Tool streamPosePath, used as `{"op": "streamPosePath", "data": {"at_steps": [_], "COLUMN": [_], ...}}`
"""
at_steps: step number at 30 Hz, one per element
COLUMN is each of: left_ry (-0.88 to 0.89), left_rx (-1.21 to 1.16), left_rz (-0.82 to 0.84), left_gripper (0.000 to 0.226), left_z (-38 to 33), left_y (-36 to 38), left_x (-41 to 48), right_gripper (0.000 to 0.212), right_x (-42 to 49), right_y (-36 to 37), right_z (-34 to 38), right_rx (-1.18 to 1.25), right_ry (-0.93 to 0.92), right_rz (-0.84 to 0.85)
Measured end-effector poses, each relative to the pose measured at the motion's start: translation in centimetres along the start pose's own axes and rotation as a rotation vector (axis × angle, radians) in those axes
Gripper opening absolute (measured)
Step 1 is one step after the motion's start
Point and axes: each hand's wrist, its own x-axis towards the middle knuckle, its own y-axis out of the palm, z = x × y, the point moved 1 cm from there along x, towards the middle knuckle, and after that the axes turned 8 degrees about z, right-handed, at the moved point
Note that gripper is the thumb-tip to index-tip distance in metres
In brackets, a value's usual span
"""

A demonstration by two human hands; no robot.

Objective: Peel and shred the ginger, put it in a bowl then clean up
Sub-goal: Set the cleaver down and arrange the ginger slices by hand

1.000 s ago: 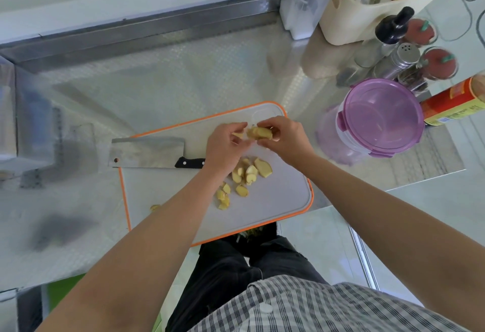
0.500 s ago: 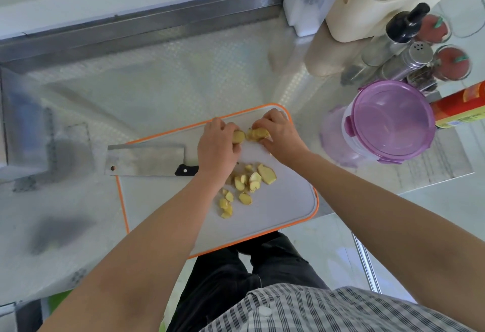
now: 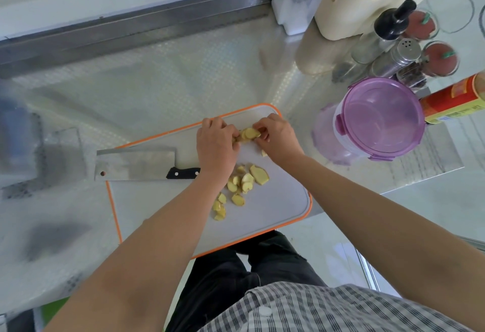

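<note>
A small stack of yellow ginger slices (image 3: 249,134) is held over the far part of the white, orange-rimmed cutting board (image 3: 278,213). My left hand (image 3: 215,145) pinches the stack from the left and my right hand (image 3: 278,137) pinches it from the right. Several loose ginger slices (image 3: 244,184) lie on the board nearer to me, below my left wrist. A cleaver (image 3: 136,165) with a black handle lies flat across the board's left end, its blade pointing left.
A purple-lidded clear container (image 3: 380,119) stands right of the board. Behind it are spice jars, a metal shaker (image 3: 401,54), a dark-capped bottle (image 3: 388,25), a red tin (image 3: 454,100) and a cream caddy (image 3: 367,8). The steel counter's front edge runs just under the board.
Both hands stayed at the far end of the board, still working the ginger pieces together into a stack. The cleaver and loose slices have not moved.
</note>
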Motion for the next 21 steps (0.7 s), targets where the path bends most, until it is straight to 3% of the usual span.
{"op": "streamPosePath", "data": {"at_steps": [4, 8, 12, 15, 21], "left_ry": [-0.025, -0.001, 0.088, 0.257, 0.395], "left_rx": [-0.033, -0.002, -0.054, -0.084, -0.043], "left_rz": [0.021, 0.018, -0.043, 0.022, 0.141], "left_gripper": [0.012, 0.022, 0.023, 0.016, 0.044], "left_z": [-0.4, 0.0, 0.4, 0.4, 0.8], "left_y": [0.1, 0.1, -0.3, 0.0, 0.6], "left_x": [0.0, -0.4, -1.5, -2.9, -5.8], "right_gripper": [0.028, 0.049, 0.035, 0.025, 0.030], "right_x": [0.2, -0.5, -2.6, -4.5, -7.8], "right_y": [0.1, -0.8, -1.6, -1.1, 1.3], "right_z": [0.0, -0.5, -1.9, -1.9, -0.9], "right_rx": [0.044, 0.066, 0.044, 0.001, -0.146], "right_ry": [0.013, 0.024, -0.015, -0.067, -0.055], "right_rz": [-0.003, 0.033, -0.003, 0.060, 0.134]}}
